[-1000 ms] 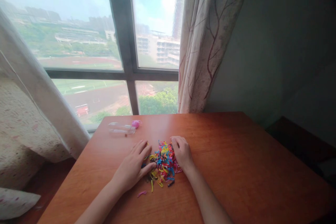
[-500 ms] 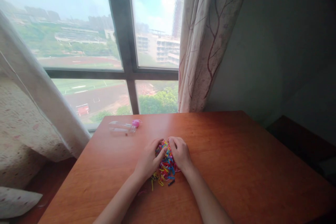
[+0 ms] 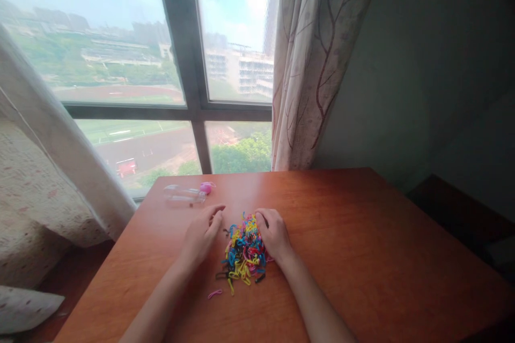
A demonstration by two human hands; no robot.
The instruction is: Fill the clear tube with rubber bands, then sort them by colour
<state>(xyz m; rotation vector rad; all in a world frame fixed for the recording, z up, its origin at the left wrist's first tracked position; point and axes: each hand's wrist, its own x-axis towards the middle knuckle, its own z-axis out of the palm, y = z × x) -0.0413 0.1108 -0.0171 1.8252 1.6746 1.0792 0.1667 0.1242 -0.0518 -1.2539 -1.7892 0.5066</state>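
The heap of small coloured bands [image 3: 246, 251] lies on the tabletop [image 3: 341, 214], long axis running away from the person, just left of the curled right grip [image 3: 276, 233], the nearer one, which touches its edge; whether that pinches any cannot be told. Left of the heap, apart, the left grip [image 3: 201, 232] seems empty, fingers loosely parted.

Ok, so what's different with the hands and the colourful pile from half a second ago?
The left hand moved left, off the pile, so the pile's left side shows again. The right hand stayed at the pile's right side. The clear bottle stayed put.
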